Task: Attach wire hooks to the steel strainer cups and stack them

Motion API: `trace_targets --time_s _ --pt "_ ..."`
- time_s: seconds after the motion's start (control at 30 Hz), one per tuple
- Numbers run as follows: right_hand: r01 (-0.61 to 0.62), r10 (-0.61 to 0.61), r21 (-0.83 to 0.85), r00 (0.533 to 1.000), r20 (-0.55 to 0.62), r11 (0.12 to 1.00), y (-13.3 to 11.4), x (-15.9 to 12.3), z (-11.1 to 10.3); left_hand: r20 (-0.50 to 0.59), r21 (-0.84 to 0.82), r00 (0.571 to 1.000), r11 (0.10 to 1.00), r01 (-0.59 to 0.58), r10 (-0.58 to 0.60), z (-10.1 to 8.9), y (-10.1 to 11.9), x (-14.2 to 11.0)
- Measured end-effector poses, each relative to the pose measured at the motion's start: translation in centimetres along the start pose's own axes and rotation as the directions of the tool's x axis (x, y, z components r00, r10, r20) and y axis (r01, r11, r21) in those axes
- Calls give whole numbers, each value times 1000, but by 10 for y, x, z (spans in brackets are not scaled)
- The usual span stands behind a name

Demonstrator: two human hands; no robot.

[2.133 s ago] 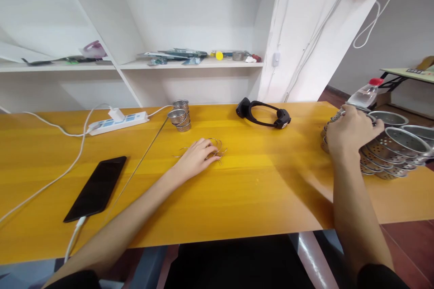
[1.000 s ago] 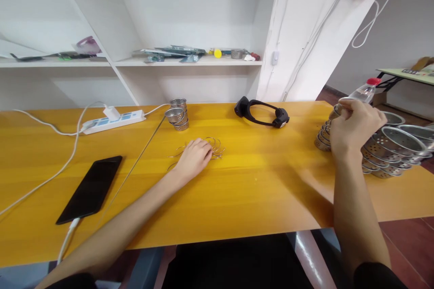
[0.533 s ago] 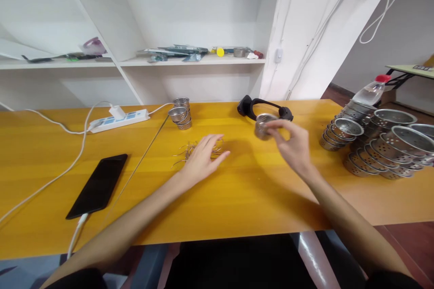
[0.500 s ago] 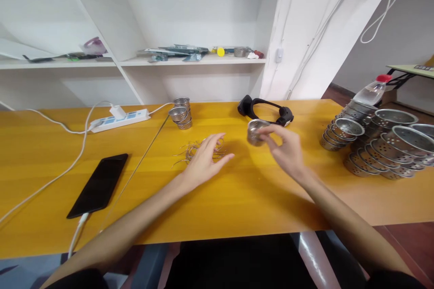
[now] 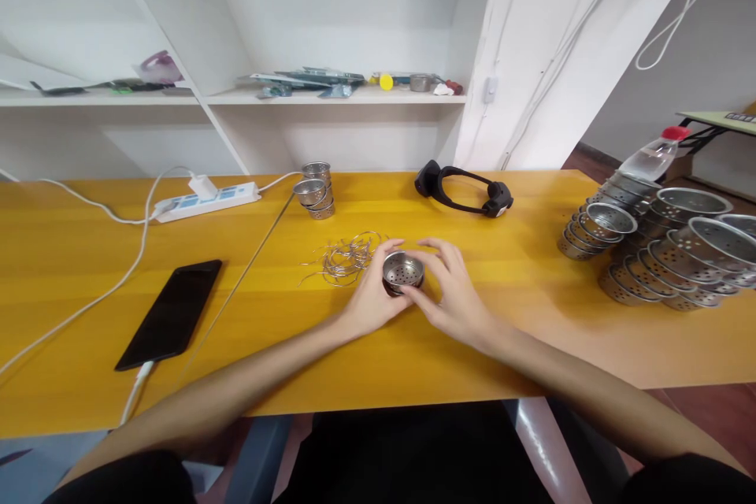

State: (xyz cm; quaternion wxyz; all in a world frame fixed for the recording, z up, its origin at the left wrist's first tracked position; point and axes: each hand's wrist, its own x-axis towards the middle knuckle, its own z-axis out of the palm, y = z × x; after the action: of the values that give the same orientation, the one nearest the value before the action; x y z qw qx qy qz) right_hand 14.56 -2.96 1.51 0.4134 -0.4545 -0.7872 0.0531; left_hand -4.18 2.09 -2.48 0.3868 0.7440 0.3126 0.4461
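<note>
Between my two hands is a small perforated metal cup (image 5: 404, 271), its mouth turned up and the holes in its bottom showing. My left hand (image 5: 371, 294) curves round the cup's left side, thumb low and fingers behind. From the right, my right hand (image 5: 453, 295) grips the rim with thumb and fingers. Just left of the cup, a loose tangle of thin metal wires (image 5: 346, 260) lies on the table. Behind the wires stand short stacks of similar cups (image 5: 313, 193).
Tall stacks of perforated metal cups (image 5: 661, 260) and a red-capped bottle (image 5: 655, 153) occupy the right. A black headset-like band (image 5: 464, 189) lies at the back. On the left are a phone (image 5: 171, 315) with a cable and a white power strip (image 5: 206, 203).
My right hand has brought the cup left and down to my left hand. My left hand has moved slightly right, off the wires, and closed round the cup.
</note>
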Motion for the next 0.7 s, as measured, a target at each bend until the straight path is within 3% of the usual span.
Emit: trace_targets --time_s 0.2,0.37,0.5,0.63,0.7 --pt "-73 80 -47 982 174 996 -2 1 -4 41 -38 998 999 -37 38 9 6 -8" --pt "31 -19 -107 994 110 994 0 0 -2 109 -62 987 992 -114 121 9 7 -9" --pt "138 -133 -65 988 79 988 8 7 -11 157 -73 981 992 -104 114 9 7 -9" --pt "49 -48 -14 998 29 999 17 17 -26 186 -107 980 993 -52 71 13 7 -11" --pt "-25 25 -46 1000 0 999 22 20 -30 156 -45 986 998 -51 58 9 10 -9"
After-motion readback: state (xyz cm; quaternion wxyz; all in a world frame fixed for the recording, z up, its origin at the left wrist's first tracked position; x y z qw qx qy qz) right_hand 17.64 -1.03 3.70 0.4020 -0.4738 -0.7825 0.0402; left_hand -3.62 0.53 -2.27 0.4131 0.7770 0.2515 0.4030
